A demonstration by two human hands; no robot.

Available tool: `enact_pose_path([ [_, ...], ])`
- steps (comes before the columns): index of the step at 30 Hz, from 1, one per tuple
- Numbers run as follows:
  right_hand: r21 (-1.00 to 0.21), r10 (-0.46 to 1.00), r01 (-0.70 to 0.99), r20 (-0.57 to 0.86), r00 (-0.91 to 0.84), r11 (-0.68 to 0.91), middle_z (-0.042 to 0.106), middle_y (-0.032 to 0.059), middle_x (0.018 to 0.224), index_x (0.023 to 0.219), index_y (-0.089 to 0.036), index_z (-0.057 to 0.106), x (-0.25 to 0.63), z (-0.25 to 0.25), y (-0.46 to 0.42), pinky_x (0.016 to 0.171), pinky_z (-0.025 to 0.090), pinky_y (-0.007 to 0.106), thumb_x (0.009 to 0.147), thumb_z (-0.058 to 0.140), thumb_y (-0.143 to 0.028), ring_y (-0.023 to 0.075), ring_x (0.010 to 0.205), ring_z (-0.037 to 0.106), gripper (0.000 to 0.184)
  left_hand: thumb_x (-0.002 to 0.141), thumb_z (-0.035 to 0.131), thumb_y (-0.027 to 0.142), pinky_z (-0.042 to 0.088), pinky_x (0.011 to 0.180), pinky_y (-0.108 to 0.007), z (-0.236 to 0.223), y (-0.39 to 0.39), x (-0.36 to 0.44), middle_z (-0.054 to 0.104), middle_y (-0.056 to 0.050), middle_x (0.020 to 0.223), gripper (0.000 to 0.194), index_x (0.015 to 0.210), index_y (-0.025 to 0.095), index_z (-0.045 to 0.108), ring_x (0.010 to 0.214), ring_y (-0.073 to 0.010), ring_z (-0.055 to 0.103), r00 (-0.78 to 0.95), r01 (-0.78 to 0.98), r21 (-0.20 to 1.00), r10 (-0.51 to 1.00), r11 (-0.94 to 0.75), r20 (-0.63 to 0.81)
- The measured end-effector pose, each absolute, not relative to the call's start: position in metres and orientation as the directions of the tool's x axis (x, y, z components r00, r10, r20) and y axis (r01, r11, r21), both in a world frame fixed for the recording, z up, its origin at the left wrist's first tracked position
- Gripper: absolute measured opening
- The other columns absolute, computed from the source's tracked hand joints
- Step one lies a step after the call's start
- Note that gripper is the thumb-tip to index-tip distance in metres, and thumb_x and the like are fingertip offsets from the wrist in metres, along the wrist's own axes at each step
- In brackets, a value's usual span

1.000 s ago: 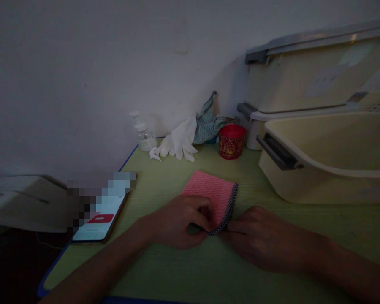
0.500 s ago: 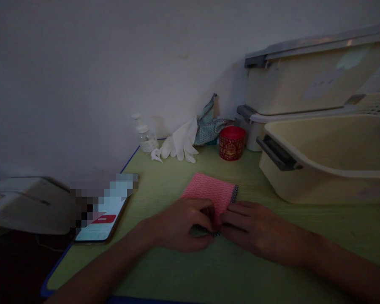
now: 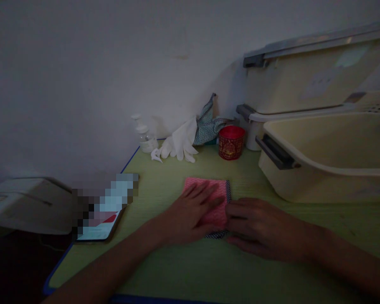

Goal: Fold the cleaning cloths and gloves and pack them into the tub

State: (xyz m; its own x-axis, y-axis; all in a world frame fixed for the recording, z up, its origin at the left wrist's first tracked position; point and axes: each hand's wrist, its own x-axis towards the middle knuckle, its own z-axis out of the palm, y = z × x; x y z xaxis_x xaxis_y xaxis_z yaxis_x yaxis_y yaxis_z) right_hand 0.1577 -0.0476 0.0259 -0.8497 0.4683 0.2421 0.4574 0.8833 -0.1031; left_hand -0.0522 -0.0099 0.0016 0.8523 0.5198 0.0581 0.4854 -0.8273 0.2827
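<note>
A folded pink cloth with a dark checked edge lies on the green table. My left hand rests flat on the cloth's left half, fingers stretched out. My right hand lies against the cloth's right edge, fingers together and pressed to the near corner; whether they pinch the edge is not clear in the dim light.
A phone lies at the table's left edge beside a white box. At the back stand a small bottle, white gloves, a teal cloth and a red cup. Cream plastic tubs fill the right.
The cloth has been folded narrower and squared up. My left hand opened from a pinch and now lies flat on it. My right hand shifted slightly left along the edge.
</note>
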Motion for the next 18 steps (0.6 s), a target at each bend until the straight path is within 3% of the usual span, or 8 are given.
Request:
enact_pose_path([
  [4, -0.14, 0.568, 0.56, 0.366, -0.737, 0.817, 0.064, 0.0051, 0.078, 0.077, -0.015, 0.063, 0.145, 0.017, -0.047, 0.068, 0.049, 0.03, 0.088, 0.044, -0.018, 0.0155, 0.07, 0.058, 0.022, 0.089, 0.04, 0.047, 0.012, 0.111, -0.051, 0.001, -0.013, -0.048, 0.018, -0.012, 0.15, 0.06, 0.14, 0.02, 0.026, 0.139, -0.0275, 0.01, 0.843, 0.516, 0.24, 0.537, -0.822, 0.028],
  [7, -0.182, 0.668, 0.658, 0.393, -0.632, 0.731, 0.064, 0.0127, 0.104, 0.104, -0.011, 0.06, 0.137, 0.01, -0.044, 0.083, 0.05, 0.036, 0.086, 0.047, -0.02, 0.0215, 0.096, 0.059, 0.025, 0.088, 0.04, 0.048, 0.012, 0.111, -0.05, 0.004, -0.015, -0.044, 0.022, -0.01, 0.149, 0.06, 0.139, 0.02, 0.029, 0.138, -0.0273, 0.014, 0.833, 0.532, 0.25, 0.553, -0.809, 0.016],
  [9, -0.18, 0.739, 0.729, 0.33, -0.587, 0.66, 0.052, 0.0196, 0.127, 0.126, -0.004, 0.045, 0.137, 0.006, -0.042, 0.094, 0.044, 0.042, 0.085, 0.049, -0.029, 0.0268, 0.117, 0.049, 0.048, 0.086, 0.042, 0.05, 0.011, 0.112, -0.048, 0.005, -0.016, -0.042, 0.02, -0.012, 0.149, 0.068, 0.141, 0.015, 0.023, 0.138, -0.0266, 0.013, 0.814, 0.561, 0.258, 0.581, -0.787, 0.001],
  [11, -0.164, 0.79, 0.776, 0.207, -0.577, 0.609, 0.039, 0.0238, 0.137, 0.136, 0.0, 0.031, 0.141, 0.002, -0.04, 0.1, 0.037, 0.049, 0.086, 0.047, -0.04, 0.0305, 0.126, 0.039, 0.066, 0.083, 0.044, 0.054, 0.011, 0.112, -0.046, 0.005, -0.017, -0.041, 0.015, -0.016, 0.149, 0.08, 0.142, 0.006, 0.016, 0.139, -0.0263, 0.01, 0.776, 0.614, 0.262, 0.631, -0.745, -0.026],
  [14, -0.148, 0.807, 0.794, 0.063, -0.587, 0.59, 0.031, 0.0236, 0.141, 0.14, -0.001, 0.024, 0.147, -0.003, -0.037, 0.103, 0.03, 0.056, 0.088, 0.038, -0.049, 0.0318, 0.13, 0.031, 0.071, 0.079, 0.045, 0.061, 0.009, 0.113, -0.045, 0.006, -0.018, -0.041, 0.011, -0.019, 0.149, 0.092, 0.141, 0.001, 0.014, 0.139, -0.0272, 0.007, 0.715, 0.687, 0.248, 0.697, -0.683, -0.062],
  [18, -0.118, 0.796, 0.787, 0.073, -0.601, 0.605, 0.027, 0.022, 0.143, 0.14, -0.005, 0.026, 0.149, -0.009, -0.037, 0.101, 0.027, 0.06, 0.089, 0.035, -0.051, 0.0325, 0.131, 0.027, 0.069, 0.077, 0.04, 0.069, 0.009, 0.113, -0.044, 0.006, -0.016, -0.045, 0.009, -0.018, 0.149, 0.097, 0.141, 0.002, 0.013, 0.139, -0.0267, 0.005, 0.708, 0.698, 0.235, 0.701, -0.677, -0.083],
])
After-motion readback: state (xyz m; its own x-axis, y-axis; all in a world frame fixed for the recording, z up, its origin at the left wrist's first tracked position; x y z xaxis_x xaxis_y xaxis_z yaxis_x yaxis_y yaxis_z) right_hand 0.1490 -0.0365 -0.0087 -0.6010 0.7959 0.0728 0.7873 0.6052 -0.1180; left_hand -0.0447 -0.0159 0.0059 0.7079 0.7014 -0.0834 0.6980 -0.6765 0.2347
